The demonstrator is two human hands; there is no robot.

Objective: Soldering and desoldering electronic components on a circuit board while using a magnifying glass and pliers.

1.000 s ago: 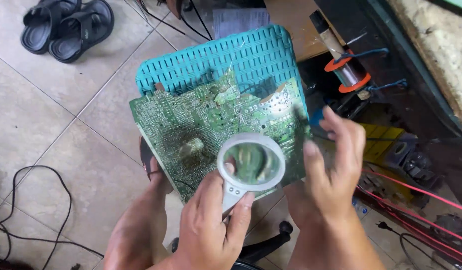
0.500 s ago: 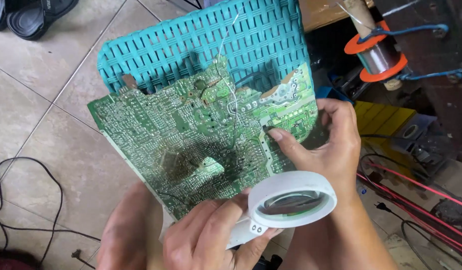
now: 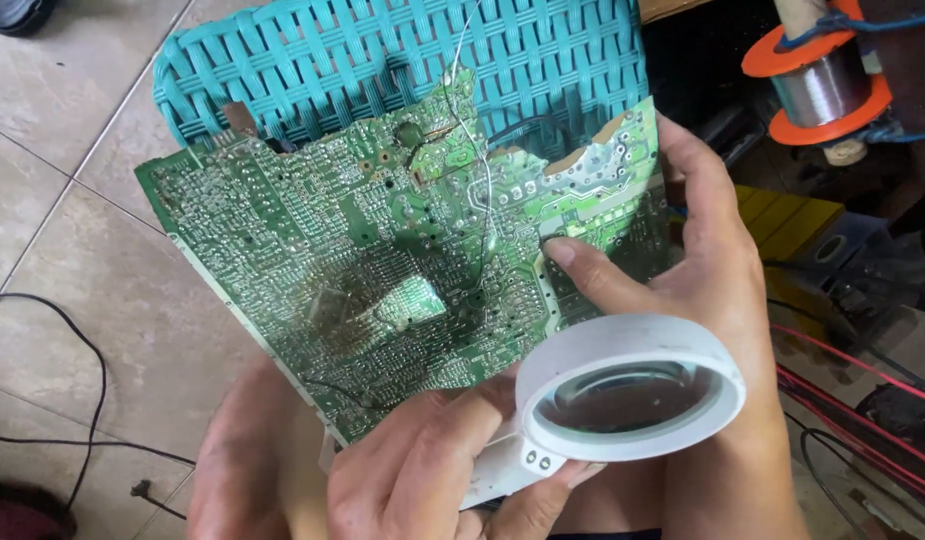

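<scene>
A large green circuit board [image 3: 383, 250] is held solder side up, with a dark scorched patch near its middle. My right hand [image 3: 703, 280] grips its right edge, thumb pressed on the face and fingers behind. My left hand [image 3: 423, 470] is closed on the handle of a white round magnifying glass [image 3: 633, 390], which hovers low at the board's lower right corner, in front of my right wrist. A thin bare wire [image 3: 473, 150] sticks up from the board's upper middle. The board's lower left edge lies over a bare knee [image 3: 253, 470].
A teal woven plastic seat [image 3: 383, 60] sits behind the board. An orange spool of solder wire [image 3: 823, 80] stands at the top right, above a yellow box [image 3: 783, 220] and red wires [image 3: 853, 400]. A black cable [image 3: 83, 350] trails over the tiled floor at left.
The magnifying glass has moved from over the board's middle down and right to its lower corner. The view has closed in on the board; my right thumb now rests on its face.
</scene>
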